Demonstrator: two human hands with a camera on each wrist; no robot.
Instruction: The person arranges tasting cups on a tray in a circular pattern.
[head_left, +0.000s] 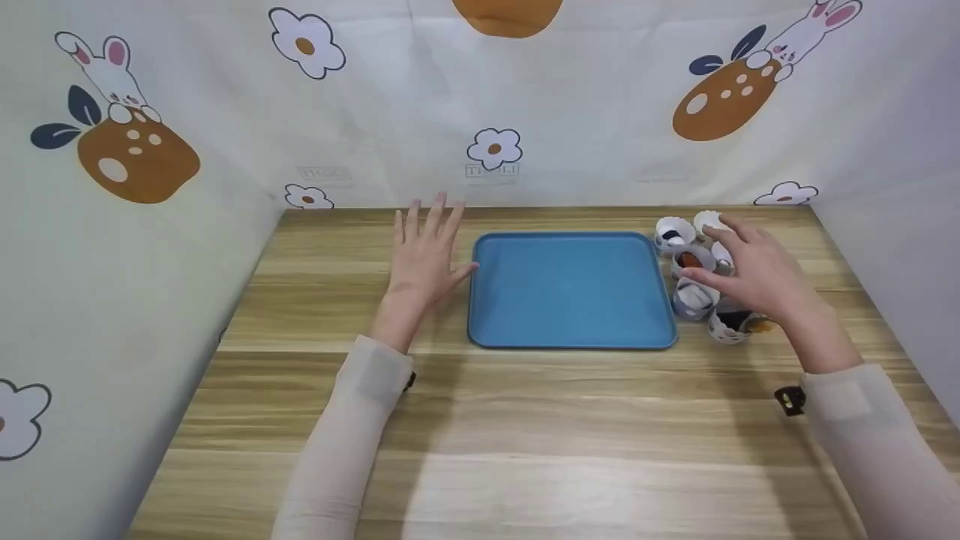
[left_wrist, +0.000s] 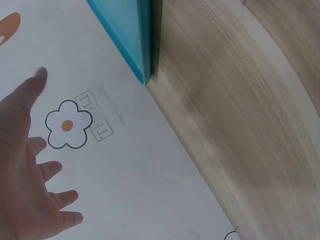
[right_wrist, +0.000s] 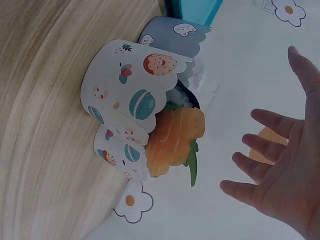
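The wooden table (head_left: 570, 420) is the biggest thing here, w/ the blue tray (head_left: 570, 289) lying flat on it. L hand (head_left: 426, 259): fingers spread wide, nothing held, thumb right by the tray's left edge; can't tell if it touches. Good spot for steadying that edge, imo. R hand (head_left: 761, 271) hangs over the paper cups (right_wrist: 117, 87), thumb & fingers well apart, also holding nothing. Cups are bunched by the tray's right side, approx. six, poss. more under the hand. They're packed tight, so I'd choose one, come straight down & pinch opp. sides lightly; the walls look thin & would prob. dent w/ a hard squeeze, and a stray knuckle could tip the next one. Watch the nearest pair: the salmon piece (right_wrist: 175, 135) sticks up past the rims, can't tell from which cup, & might topple out. Smallest is the green leaf (right_wrist: 193, 165) beside it, easy to snag, so keep fingertips off.
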